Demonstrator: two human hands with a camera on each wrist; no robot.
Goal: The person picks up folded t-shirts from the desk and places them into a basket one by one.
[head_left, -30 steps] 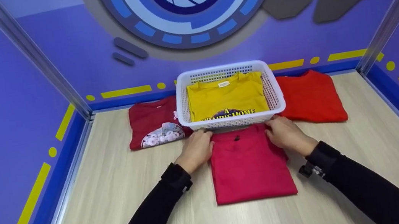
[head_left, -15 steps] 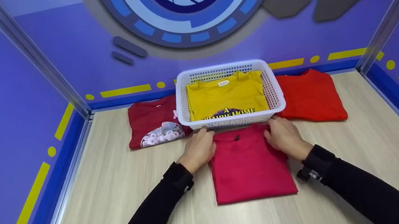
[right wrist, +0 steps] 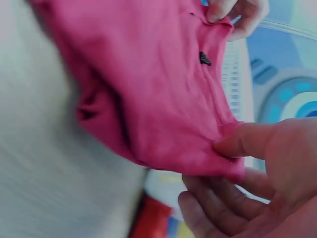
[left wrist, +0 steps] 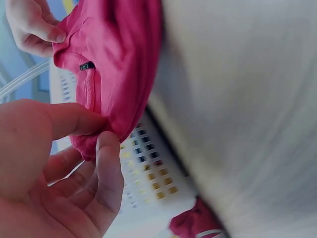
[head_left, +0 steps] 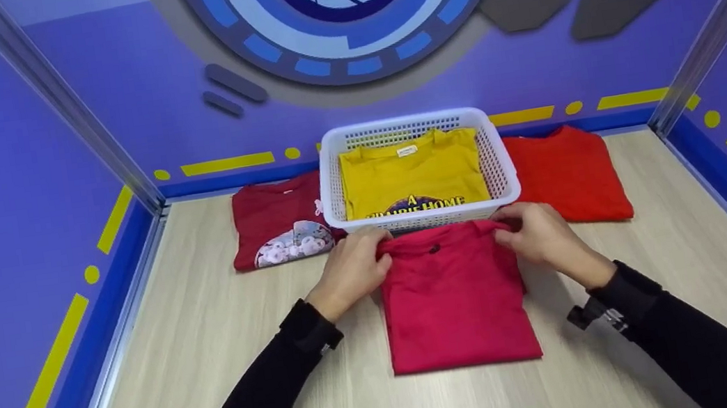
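Note:
A folded crimson T-shirt [head_left: 457,304] lies in front of the basket, its collar with a small black label at the far end. My left hand [head_left: 352,265] pinches the shirt's far left corner between thumb and fingers, plain in the left wrist view, where the hand [left wrist: 64,168] fills the lower left. At the far right corner my right hand [head_left: 539,233] pinches the cloth likewise; in the right wrist view this hand [right wrist: 257,168] has its thumb on top and fingers beneath. The collar end is lifted a little off the table; the near edge rests on it.
Just beyond the shirt stands a white plastic basket [head_left: 424,219] holding a folded yellow T-shirt [head_left: 412,176]. A folded dark red shirt [head_left: 268,223] with a floral print lies left of it, a folded bright red garment [head_left: 571,177] right. Printed panels [head_left: 200,134] wall the table [head_left: 198,338].
Both hands have come up from beside the shirt's far corners and now pinch them. The collar end has risen slightly. Basket and other clothes stay put.

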